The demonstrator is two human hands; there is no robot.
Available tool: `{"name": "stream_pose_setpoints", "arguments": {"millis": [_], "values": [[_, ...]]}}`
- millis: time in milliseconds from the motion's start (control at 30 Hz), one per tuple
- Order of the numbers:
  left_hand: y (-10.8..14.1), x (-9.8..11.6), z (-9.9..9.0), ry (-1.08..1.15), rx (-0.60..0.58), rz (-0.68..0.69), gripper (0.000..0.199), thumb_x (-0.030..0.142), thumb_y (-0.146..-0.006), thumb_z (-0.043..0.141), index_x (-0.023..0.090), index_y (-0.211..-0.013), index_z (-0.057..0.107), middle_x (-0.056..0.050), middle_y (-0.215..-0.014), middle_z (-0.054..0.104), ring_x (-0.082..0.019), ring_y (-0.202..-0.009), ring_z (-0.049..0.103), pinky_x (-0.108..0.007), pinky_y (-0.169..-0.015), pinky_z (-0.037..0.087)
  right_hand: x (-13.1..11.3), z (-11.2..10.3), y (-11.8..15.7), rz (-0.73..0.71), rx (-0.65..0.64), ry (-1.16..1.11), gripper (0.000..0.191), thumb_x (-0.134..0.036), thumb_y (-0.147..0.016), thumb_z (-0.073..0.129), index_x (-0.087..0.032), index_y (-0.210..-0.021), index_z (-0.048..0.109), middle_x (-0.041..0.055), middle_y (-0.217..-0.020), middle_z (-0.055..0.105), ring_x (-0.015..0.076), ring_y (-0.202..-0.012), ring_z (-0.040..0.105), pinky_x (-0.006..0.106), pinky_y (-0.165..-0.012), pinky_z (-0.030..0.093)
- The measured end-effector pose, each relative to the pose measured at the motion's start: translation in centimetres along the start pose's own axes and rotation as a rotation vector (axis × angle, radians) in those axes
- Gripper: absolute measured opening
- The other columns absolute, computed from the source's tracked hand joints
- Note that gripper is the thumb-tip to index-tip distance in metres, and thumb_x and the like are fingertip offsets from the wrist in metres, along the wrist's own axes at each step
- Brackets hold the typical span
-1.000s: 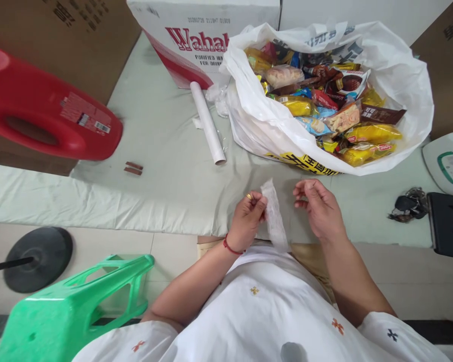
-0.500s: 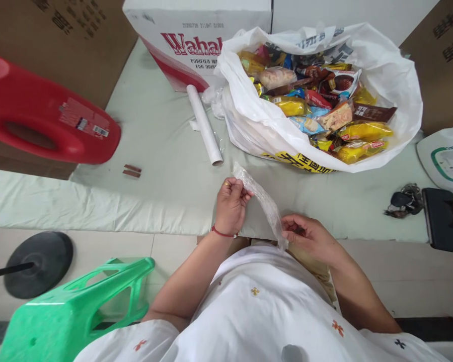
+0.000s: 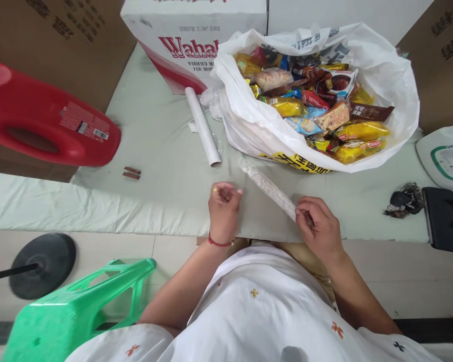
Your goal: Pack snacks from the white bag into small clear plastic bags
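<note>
Since the earlier frame, the strip [image 3: 269,187] has passed from the left hand [image 3: 224,213] to the right hand [image 3: 320,226]; the left has let go of its upper end and drawn down a little.

In the head view, the hands are apart. The right pinches the near end of the clear, crinkled strip between thumb and fingers. The strip slants away to the left over the counter [image 3: 166,193], its far end between the tube [image 3: 204,128] and the bag [image 3: 245,136]; whether that end touches the cloth, I cannot tell. The left hand is loosely curled, thumb clear of the fingers, near the strip but not touching it. A red bracelet [image 3: 219,242] circles its wrist.

The white tube lies on the counter in front of the box [image 3: 189,55]. The bag stands wide at the mouth, full of wrapped snacks [image 3: 287,106]. On the left are a red jug [image 3: 94,120] and two small brown pieces [image 3: 131,173]; on the right, keys [image 3: 403,201] just beside a black phone [image 3: 443,221], with a white bottle [image 3: 447,156] behind. A green stool [image 3: 45,327] stands on the floor, lower left.
</note>
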State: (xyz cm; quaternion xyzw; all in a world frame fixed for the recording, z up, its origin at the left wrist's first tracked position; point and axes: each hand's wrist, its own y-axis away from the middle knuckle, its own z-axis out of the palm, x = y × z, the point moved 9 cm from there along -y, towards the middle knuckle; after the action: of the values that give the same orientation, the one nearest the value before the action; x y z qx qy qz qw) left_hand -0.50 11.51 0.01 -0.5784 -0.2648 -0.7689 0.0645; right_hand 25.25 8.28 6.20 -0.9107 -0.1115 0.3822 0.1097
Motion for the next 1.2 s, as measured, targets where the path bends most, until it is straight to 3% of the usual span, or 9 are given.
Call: {"name": "stream_pose_setpoints", "arguments": {"millis": [167,233,367,533,667,733,833,933,1200], "values": [[5.3,-3.9,5.0,-0.072,-0.391,-0.365,0.043,0.050,-0.069,0.087,0.018,-0.080,0.062,0.005,-0.066,0.059,-0.005,-0.046,0.048,-0.021,-0.044,0.026,-2.9,1.6,0.2,-0.270,-0.050,0.241,0.017,-0.009,-0.099,0.056,-0.019,-0.104,0.069,0.0093,-0.114,0.077,0.0205,-0.095,0.072,0.032,-0.079,0.056],[6.2,-5.1,6.0,-0.087,-0.431,-0.448,0.049,0.059,-0.067,0.087,0.017,-0.077,0.062,0.002,-0.069,0.064,-0.006,-0.044,0.050,-0.022,-0.043,0.021,-3.8,2.3,0.5,-0.349,-0.079,0.261,0.018,-0.008,-0.099,0.057,-0.017,-0.105,0.071,0.0112,-0.113,0.078,0.0223,-0.093,0.071,0.034,-0.079,0.056],[5.9,-6.1,6.3,-0.095,-0.415,-0.449,0.049,0.057,-0.063,0.089,0.016,-0.073,0.065,0.004,-0.061,0.061,-0.006,-0.042,0.049,-0.023,-0.044,0.022,-4.3,2.7,1.2,-0.373,-0.115,0.198,0.023,-0.008,-0.099,0.058,-0.019,-0.111,0.074,0.0102,-0.113,0.079,0.0217,-0.083,0.065,0.036,-0.072,0.055],[5.7,-6.3,5.9,-0.101,-0.412,-0.426,0.040,0.050,-0.068,0.086,0.015,-0.076,0.070,0.000,-0.071,0.070,-0.005,-0.043,0.050,-0.022,-0.045,0.026,-1.8,1.1,1.4,-0.135,-0.075,-0.160,0.019,-0.017,-0.101,0.062,-0.023,-0.114,0.075,0.0075,-0.110,0.078,0.0216,-0.096,0.069,0.038,-0.086,0.057],[5.8,-5.9,6.1,-0.113,-0.433,-0.391,0.036,0.048,-0.071,0.082,0.015,-0.076,0.071,0.000,-0.073,0.070,-0.004,-0.044,0.047,-0.023,-0.045,0.027,1.7,0.4,1.5,0.212,-0.013,-0.313,0.016,-0.027,-0.104,0.059,-0.024,-0.104,0.075,0.0051,-0.101,0.075,0.0184,-0.092,0.070,0.031,-0.077,0.055],[5.9,-5.8,6.3,-0.111,-0.440,-0.369,0.034,0.047,-0.073,0.081,0.015,-0.075,0.071,0.001,-0.070,0.068,-0.004,-0.043,0.046,-0.024,-0.046,0.029,2.2,0.9,1.5,0.295,-0.044,-0.338,0.017,-0.034,-0.103,0.062,-0.024,-0.105,0.075,0.0052,-0.101,0.074,0.0172,-0.086,0.068,0.030,-0.072,0.054],[6.0,-5.7,6.4,-0.106,-0.438,-0.352,0.034,0.048,-0.074,0.082,0.016,-0.076,0.071,0.003,-0.063,0.064,-0.005,-0.043,0.043,-0.024,-0.046,0.029,1.8,2.1,1.3,0.289,-0.124,-0.302,0.020,-0.040,-0.095,0.073,-0.024,-0.107,0.076,0.0047,-0.100,0.073,0.0165,-0.078,0.063,0.029,-0.068,0.050],[5.9,-5.6,6.3,-0.078,-0.429,-0.348,0.037,0.051,-0.073,0.083,0.016,-0.077,0.069,0.002,-0.067,0.067,-0.004,-0.043,0.042,-0.023,-0.046,0.029,1.5,2.9,1.2,0.277,-0.165,-0.265,0.018,-0.040,-0.096,0.070,-0.023,-0.095,0.075,0.0023,-0.084,0.069,0.0155,-0.070,0.057,0.029,-0.064,0.045],[5.4,-5.7,5.3,-0.073,-0.382,-0.365,0.040,0.054,-0.073,0.083,0.018,-0.077,0.065,0.006,-0.056,0.058,-0.005,-0.043,0.039,-0.023,-0.047,0.028,2.3,2.5,1.5,0.380,-0.158,-0.347,0.028,-0.048,-0.100,0.062,-0.022,-0.092,0.068,0.0007,-0.080,0.065,0.0137,-0.064,0.052,0.027,-0.059,0.043]]}}
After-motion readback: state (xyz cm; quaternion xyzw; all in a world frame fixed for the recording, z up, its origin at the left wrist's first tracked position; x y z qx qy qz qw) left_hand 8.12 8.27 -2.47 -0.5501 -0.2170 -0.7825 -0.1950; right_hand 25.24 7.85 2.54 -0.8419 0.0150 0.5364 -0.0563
